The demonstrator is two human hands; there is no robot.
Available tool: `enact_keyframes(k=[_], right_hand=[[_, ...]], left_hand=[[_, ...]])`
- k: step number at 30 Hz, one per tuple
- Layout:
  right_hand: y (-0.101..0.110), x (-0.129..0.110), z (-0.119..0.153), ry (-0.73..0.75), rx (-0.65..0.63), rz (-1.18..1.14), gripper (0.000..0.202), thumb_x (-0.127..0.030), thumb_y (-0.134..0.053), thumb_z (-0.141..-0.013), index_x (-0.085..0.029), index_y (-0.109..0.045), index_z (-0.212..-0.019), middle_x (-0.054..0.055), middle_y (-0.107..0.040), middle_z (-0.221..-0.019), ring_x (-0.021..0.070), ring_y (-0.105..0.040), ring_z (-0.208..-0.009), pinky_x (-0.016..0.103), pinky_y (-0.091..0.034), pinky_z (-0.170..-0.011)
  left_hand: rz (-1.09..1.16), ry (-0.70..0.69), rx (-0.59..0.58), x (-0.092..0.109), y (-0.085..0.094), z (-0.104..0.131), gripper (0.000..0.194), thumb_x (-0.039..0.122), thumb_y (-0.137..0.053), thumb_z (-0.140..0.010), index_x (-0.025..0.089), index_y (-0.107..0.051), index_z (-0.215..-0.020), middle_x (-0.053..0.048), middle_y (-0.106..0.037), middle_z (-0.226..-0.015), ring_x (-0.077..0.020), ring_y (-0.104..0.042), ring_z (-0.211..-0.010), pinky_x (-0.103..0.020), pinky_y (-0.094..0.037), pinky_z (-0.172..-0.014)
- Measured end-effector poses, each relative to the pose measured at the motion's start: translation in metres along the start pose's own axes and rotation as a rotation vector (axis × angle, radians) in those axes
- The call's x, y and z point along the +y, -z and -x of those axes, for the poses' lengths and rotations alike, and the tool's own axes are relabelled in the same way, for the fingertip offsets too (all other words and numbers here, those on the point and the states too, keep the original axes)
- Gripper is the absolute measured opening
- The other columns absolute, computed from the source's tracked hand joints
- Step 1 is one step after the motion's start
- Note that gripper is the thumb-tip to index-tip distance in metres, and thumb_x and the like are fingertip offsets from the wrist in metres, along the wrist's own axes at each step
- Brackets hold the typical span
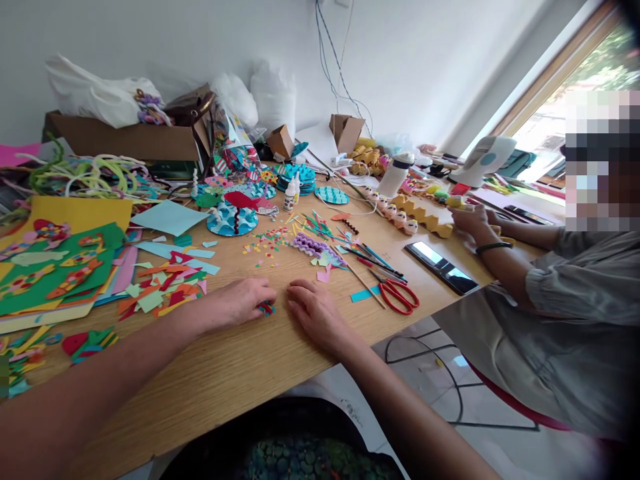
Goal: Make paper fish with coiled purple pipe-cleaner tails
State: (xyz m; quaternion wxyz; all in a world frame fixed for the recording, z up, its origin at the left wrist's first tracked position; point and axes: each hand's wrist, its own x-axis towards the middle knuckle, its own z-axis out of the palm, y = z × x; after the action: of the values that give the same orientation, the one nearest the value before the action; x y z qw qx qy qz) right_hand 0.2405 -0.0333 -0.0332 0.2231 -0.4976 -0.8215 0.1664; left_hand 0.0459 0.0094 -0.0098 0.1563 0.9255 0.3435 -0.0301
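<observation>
My left hand (245, 300) rests on the wooden table with its fingers curled down over a few small coloured paper strips (266, 309), red and blue-green; the fingers partly hide them. Beside it, my right hand (315, 310) lies palm down on the bare wood, fingers stretched out and holding nothing. Beyond both hands are scattered small paper dots (265, 247), thin paper strips (320, 227) and a purple pipe-cleaner bundle (310, 245). To the left of my left hand spreads a heap of coloured paper scraps (165, 283).
Red-handled scissors (400, 297), a wooden stick (360, 279) and a phone (441, 268) lie to the right. A blue patterned disc with a red paper fish (245, 200) stands farther back, near glue bottles (290, 197). Another person's hands (473, 220) work at the right.
</observation>
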Motion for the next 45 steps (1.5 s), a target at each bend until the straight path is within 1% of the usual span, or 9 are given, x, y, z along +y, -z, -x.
enact_keyframes(k=[4,7,11,17,22,27,32,41,45], right_hand=[[0.0,0.0,0.001,0.004,0.017,-0.019,0.019,-0.018,-0.047,-0.085,-0.015,-0.062,-0.098,0.008,-0.059,-0.109,0.0171,-0.053,-0.1,0.031,-0.04,-0.087],[-0.001,0.001,0.002,0.015,0.044,-0.027,0.015,-0.018,-0.051,-0.083,-0.016,-0.063,-0.092,0.007,-0.061,-0.096,0.0158,-0.054,-0.092,0.028,-0.041,-0.082],[-0.003,-0.004,0.003,0.036,0.01,-0.017,0.013,-0.018,-0.052,-0.083,-0.016,-0.066,-0.085,0.004,-0.059,-0.084,0.0136,-0.053,-0.081,0.025,-0.04,-0.074],[-0.005,-0.03,0.015,0.076,-0.081,0.142,0.021,-0.031,-0.054,-0.084,-0.019,-0.061,-0.099,0.005,-0.059,-0.099,0.0188,-0.049,-0.094,0.033,-0.036,-0.084],[-0.008,-0.042,0.02,0.11,-0.072,0.14,0.035,-0.037,-0.049,-0.086,-0.018,-0.051,-0.115,0.008,-0.055,-0.111,0.021,-0.045,-0.103,0.037,-0.032,-0.091],[-0.007,-0.033,0.014,0.097,-0.118,0.069,0.026,-0.027,-0.051,-0.085,-0.02,-0.055,-0.111,0.006,-0.056,-0.111,0.0189,-0.047,-0.105,0.035,-0.034,-0.091],[-0.007,-0.018,0.007,0.035,-0.097,0.004,0.022,-0.022,-0.058,-0.08,-0.017,-0.06,-0.101,0.007,-0.058,-0.107,0.0174,-0.052,-0.097,0.029,-0.039,-0.084],[-0.009,-0.03,-0.004,-0.031,-0.14,0.103,0.034,-0.044,-0.058,-0.078,-0.018,-0.059,-0.1,0.007,-0.058,-0.095,0.0192,-0.054,-0.087,0.029,-0.04,-0.072],[-0.006,-0.039,-0.011,-0.081,-0.18,0.156,0.032,-0.042,-0.057,-0.079,-0.018,-0.059,-0.099,0.007,-0.058,-0.095,0.0197,-0.055,-0.085,0.028,-0.039,-0.067]], left_hand=[[-0.007,-0.026,0.015,0.0,0.001,-0.003,0.015,0.009,-0.05,-0.074,0.018,-0.06,-0.078,-0.002,-0.056,-0.079,-0.0151,-0.054,-0.073,-0.023,-0.039,-0.065],[0.01,-0.025,0.013,0.001,0.002,-0.004,0.015,0.008,-0.049,-0.075,0.017,-0.06,-0.073,-0.001,-0.057,-0.075,-0.0142,-0.054,-0.072,-0.022,-0.038,-0.064],[0.041,0.0,0.01,0.001,-0.001,-0.004,0.015,0.01,-0.049,-0.077,0.017,-0.061,-0.071,-0.001,-0.059,-0.073,-0.0141,-0.054,-0.07,-0.022,-0.037,-0.062],[0.109,0.035,0.13,-0.001,-0.013,0.003,0.02,0.015,-0.044,-0.082,0.016,-0.062,-0.075,-0.003,-0.06,-0.076,-0.0151,-0.055,-0.074,-0.024,-0.038,-0.066],[0.203,0.054,0.109,-0.001,-0.005,0.01,0.019,0.016,-0.052,-0.077,0.017,-0.063,-0.092,-0.003,-0.063,-0.089,-0.0157,-0.056,-0.085,-0.025,-0.041,-0.076],[0.197,0.085,0.088,-0.003,0.003,0.016,0.028,0.015,-0.055,-0.073,0.019,-0.062,-0.1,-0.003,-0.063,-0.095,-0.0164,-0.057,-0.087,-0.025,-0.042,-0.076],[0.176,0.105,0.085,-0.007,-0.001,0.02,0.032,0.019,-0.057,-0.073,0.019,-0.06,-0.105,-0.003,-0.06,-0.099,-0.0184,-0.056,-0.09,-0.027,-0.041,-0.077],[0.15,0.075,0.122,-0.008,-0.008,0.015,0.02,0.023,-0.049,-0.082,0.018,-0.062,-0.096,-0.005,-0.057,-0.092,-0.0182,-0.056,-0.084,-0.029,-0.042,-0.074],[0.123,0.08,0.118,-0.009,-0.007,0.014,0.024,0.017,-0.042,-0.085,0.016,-0.064,-0.094,-0.006,-0.059,-0.088,-0.0178,-0.056,-0.084,-0.028,-0.042,-0.074]])
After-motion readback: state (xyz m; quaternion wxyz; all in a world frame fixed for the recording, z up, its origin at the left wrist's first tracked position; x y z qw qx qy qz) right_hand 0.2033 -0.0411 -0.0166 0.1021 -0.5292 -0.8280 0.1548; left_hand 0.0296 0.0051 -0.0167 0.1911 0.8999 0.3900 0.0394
